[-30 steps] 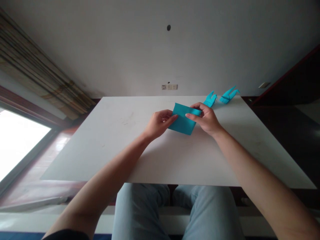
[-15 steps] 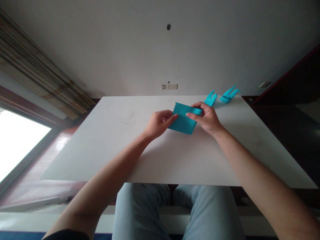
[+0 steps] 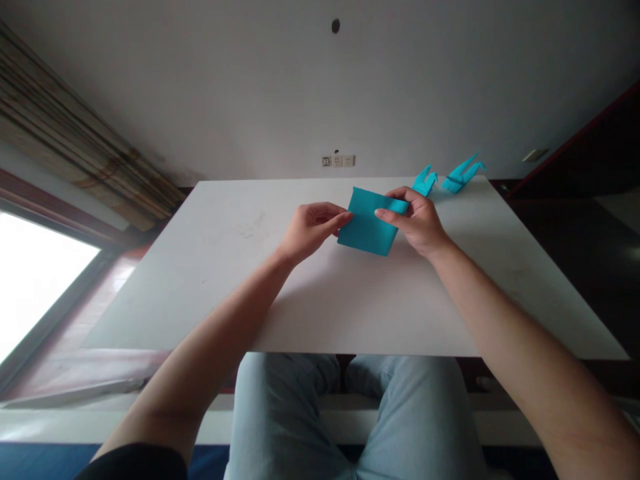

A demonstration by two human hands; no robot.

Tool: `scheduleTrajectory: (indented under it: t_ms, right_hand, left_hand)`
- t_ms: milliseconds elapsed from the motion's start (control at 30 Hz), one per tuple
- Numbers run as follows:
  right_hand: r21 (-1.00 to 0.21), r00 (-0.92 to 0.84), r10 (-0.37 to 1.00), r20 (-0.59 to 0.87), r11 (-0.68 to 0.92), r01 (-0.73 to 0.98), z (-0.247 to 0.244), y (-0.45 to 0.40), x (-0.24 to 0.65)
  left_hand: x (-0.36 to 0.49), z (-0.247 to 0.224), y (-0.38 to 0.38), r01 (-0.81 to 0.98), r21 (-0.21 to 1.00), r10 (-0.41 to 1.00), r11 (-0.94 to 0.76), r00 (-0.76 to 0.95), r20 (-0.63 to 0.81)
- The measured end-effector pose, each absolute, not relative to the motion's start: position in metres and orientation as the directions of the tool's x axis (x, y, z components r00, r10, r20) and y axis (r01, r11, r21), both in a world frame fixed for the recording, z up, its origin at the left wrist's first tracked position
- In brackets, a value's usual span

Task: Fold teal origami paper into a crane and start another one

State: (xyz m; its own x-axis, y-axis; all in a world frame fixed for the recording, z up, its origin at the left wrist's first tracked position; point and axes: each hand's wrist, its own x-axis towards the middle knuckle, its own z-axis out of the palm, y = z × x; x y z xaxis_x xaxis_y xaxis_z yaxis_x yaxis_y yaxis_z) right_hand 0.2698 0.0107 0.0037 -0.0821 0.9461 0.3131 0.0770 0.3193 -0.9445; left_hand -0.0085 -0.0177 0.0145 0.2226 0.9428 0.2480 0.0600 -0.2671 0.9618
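A folded square of blue paper (image 3: pixel 369 227) is held above the white table, its lower edge tilted down to the right. My right hand (image 3: pixel 417 219) pinches its right side, thumb on the front face and fingers behind. At the left edge, my left hand (image 3: pixel 315 230) grips the paper between thumb tip and curled fingers. Behind my right hand stands a folded blue paper bird (image 3: pixel 425 182). A second blue paper bird (image 3: pixel 461 176) is farther right, near the table's back right corner.
The white table (image 3: pixel 200 287) reaches back to a grey wall with sockets (image 3: pixel 338 161). A curtain (image 3: pixel 80 127) and a bright window (image 3: pixel 40 273) are at the left. My knees are below the table's front edge.
The view has tilted slightly, so the table appears higher. My left thumb has slid outward to the paper's left edge. My right hand keeps its hold.
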Motion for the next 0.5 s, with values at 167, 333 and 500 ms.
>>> scheduleTrajectory:
  t_ms: [167,333,500]
  right_hand:
    - [-0.943,-0.081,0.947,0.312,0.319,0.093,0.0035,0.0103,0.2697]
    - [-0.953,-0.090,0.954,0.287,0.294,0.072,0.0003,0.0126,0.2678]
    - [-0.970,-0.053,0.969,0.242,0.242,0.004,-0.0016,0.0175,0.2668]
  left_hand:
    - [-0.0094,0.0107,-0.0183,0.132,0.951,0.944,-0.279,0.222,0.246]
    - [-0.0094,0.0089,-0.0175,0.207,0.931,0.944,-0.299,0.205,0.258]
    - [-0.0105,0.0091,-0.0164,0.219,0.930,0.951,-0.296,0.160,0.265]
